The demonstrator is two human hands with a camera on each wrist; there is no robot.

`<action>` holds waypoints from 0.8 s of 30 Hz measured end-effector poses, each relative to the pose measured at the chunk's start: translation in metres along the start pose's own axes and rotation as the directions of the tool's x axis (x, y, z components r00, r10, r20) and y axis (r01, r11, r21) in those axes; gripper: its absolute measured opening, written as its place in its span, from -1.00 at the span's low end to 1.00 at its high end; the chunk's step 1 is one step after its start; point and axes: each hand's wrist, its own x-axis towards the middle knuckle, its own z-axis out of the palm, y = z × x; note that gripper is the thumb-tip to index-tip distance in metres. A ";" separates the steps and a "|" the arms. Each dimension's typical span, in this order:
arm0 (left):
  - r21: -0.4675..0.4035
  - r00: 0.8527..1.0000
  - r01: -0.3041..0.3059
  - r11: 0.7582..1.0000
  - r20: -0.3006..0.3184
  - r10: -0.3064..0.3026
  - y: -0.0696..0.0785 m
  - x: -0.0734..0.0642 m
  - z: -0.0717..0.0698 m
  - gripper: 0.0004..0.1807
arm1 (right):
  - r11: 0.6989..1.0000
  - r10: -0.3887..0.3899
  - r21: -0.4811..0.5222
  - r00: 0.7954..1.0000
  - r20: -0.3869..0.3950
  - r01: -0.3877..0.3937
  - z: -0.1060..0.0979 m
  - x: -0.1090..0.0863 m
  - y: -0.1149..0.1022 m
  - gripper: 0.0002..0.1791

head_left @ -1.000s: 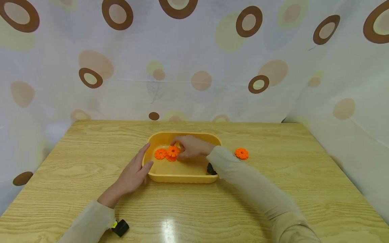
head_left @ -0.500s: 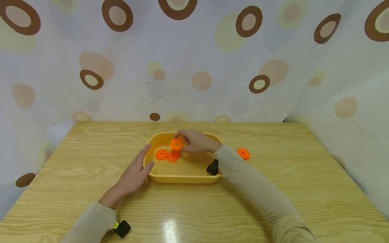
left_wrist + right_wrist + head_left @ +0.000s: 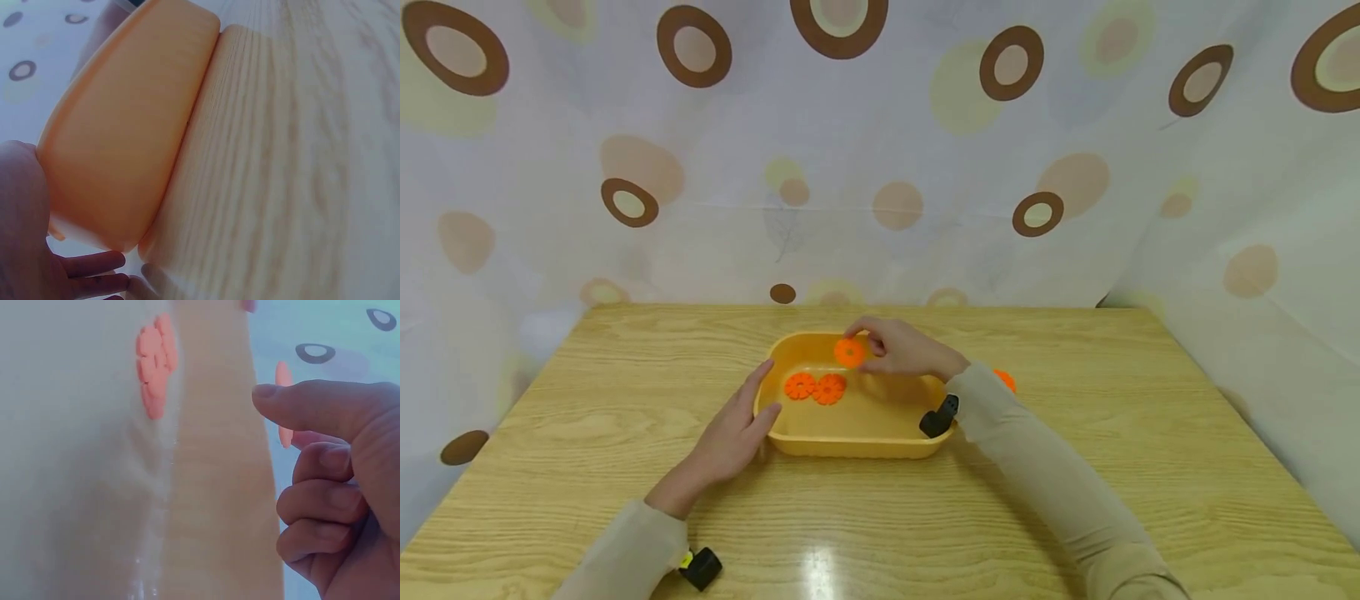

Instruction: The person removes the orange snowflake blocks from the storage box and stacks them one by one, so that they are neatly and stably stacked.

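Head view: the right fingers (image 3: 867,323) pinch an orange disc (image 3: 842,354) over the yellow tray (image 3: 857,447) (left fingers (image 3: 757,379) spread wide against it).

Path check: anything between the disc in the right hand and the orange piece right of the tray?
Yes: the right side of the tray stands between. In the head view the right sleeve also partly covers the orange piece. Whether the held disc is above rim height isn't clear.

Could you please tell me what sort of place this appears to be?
It seems to be an indoor tabletop workspace, perhaps set up for recording: a wood-grain table bears a yellow tray with orange discs, and a sheet-like backdrop patterned with ovals hangs behind.
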 end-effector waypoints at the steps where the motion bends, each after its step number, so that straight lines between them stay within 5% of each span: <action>1: 0.002 1.000 -0.002 1.000 0.000 0.002 0.000 0.000 0.000 -0.35 | 1.000 -0.002 -0.001 1.000 -0.002 0.002 -0.001 0.000 -0.001 -0.53; 24: 0.001 1.000 0.007 1.000 -0.004 -0.007 0.002 -0.001 -0.001 -0.35 | 1.000 -0.028 -0.015 0.999 -0.042 0.027 -0.027 -0.013 -0.009 -0.51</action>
